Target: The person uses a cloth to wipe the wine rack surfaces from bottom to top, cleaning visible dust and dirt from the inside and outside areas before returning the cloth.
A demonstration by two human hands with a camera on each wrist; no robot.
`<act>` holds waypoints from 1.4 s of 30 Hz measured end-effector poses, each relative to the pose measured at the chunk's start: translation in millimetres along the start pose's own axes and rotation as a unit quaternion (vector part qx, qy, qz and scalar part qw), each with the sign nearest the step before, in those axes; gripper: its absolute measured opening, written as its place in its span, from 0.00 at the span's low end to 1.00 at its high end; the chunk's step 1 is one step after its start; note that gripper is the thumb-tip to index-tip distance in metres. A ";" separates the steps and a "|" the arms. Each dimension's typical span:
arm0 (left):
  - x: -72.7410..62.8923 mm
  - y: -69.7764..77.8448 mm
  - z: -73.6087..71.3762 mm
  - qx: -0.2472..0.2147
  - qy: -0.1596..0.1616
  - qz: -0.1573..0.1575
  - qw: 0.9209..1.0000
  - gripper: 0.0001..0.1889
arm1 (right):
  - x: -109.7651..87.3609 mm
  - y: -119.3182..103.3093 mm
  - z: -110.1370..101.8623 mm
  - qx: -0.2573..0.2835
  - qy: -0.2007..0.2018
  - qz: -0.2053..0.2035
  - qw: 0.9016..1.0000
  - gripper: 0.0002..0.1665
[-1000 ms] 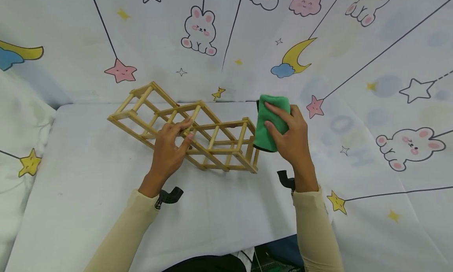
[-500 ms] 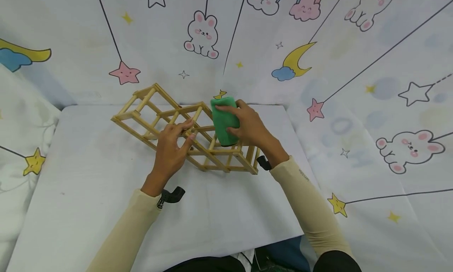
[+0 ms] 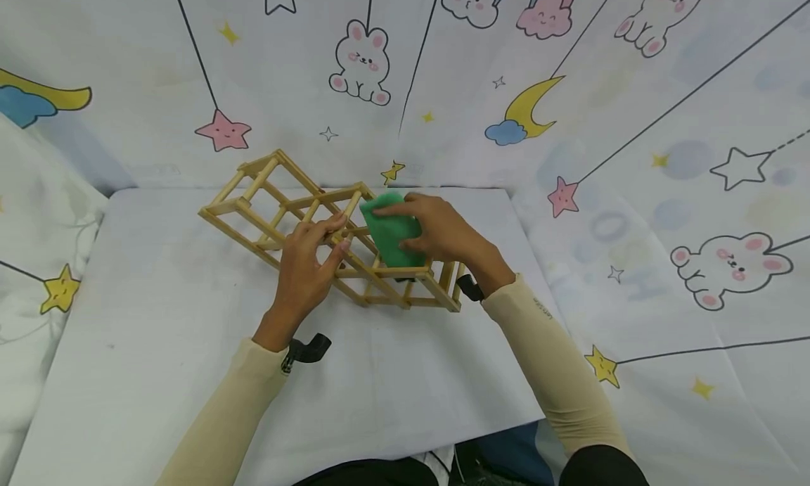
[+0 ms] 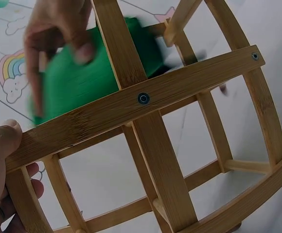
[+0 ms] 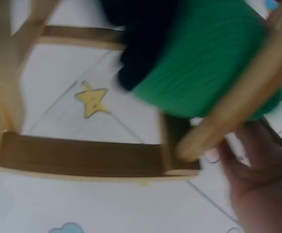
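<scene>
At the far left of the head view, you have a yellow printed star [image 3: 60, 289] on the pale cloth beside the white table [image 3: 158, 317]. Your left sleeve [image 3: 215, 408] rises from the lower left, with a black wrist mount [image 3: 310, 348] at its cuff. Your left hand [image 3: 302, 264] sits left of centre, thumb and fingers clamped on the wooden rack [image 4: 165, 87]; in the left wrist view, your thumb lies on a slat at the left edge and fingertips show behind it. The rack stands on the table, slanting from upper left of the hands down to centre right, its bars open between the slats.

Right of your left hand, the green bundle [image 3: 392, 229] is tilted over the rack's right-hand section, its lower end behind the front slat, a little dark material showing beneath. You cannot tell whether it touches the bars. Your right hand [image 3: 443, 231] grips it from the right, index finger laid along its face, thumb at its lower right edge; the right wrist view blurs the bundle. Your right sleeve [image 3: 557, 373] runs to the lower right, near a printed rabbit [image 3: 730, 271] at the far right.
</scene>
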State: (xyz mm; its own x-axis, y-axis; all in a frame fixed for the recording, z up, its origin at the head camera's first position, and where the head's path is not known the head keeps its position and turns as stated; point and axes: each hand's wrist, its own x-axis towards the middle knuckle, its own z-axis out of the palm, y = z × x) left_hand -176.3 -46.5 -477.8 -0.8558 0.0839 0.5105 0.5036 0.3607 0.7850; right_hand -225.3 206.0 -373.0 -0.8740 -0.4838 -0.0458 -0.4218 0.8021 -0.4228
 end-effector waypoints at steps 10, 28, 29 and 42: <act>0.8 -0.3 -0.2 -0.006 0.005 0.004 1.000 0.23 | -0.4 6.5 -0.1 -0.044 0.069 -0.023 0.996 0.39; -0.2 2.7 0.0 0.015 0.006 0.007 1.000 0.33 | 4.4 3.1 -2.3 -0.036 0.078 -0.010 0.996 0.38; -0.9 3.7 0.5 0.018 0.005 0.005 1.000 0.32 | 3.4 3.9 -2.9 -0.041 0.057 -0.008 0.998 0.38; -14.4 15.6 5.0 0.066 0.041 0.007 0.997 0.30 | 10.8 5.2 1.5 -0.076 0.049 -0.050 0.995 0.37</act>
State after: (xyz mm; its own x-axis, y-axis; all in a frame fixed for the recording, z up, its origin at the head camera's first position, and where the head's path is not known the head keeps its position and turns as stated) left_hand -156.7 -37.4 -474.7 -0.8340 0.0156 0.5516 0.4902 0.4798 0.7276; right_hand -236.6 204.4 -377.1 -0.8415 -0.5342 0.0809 -0.5336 0.7982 -0.2794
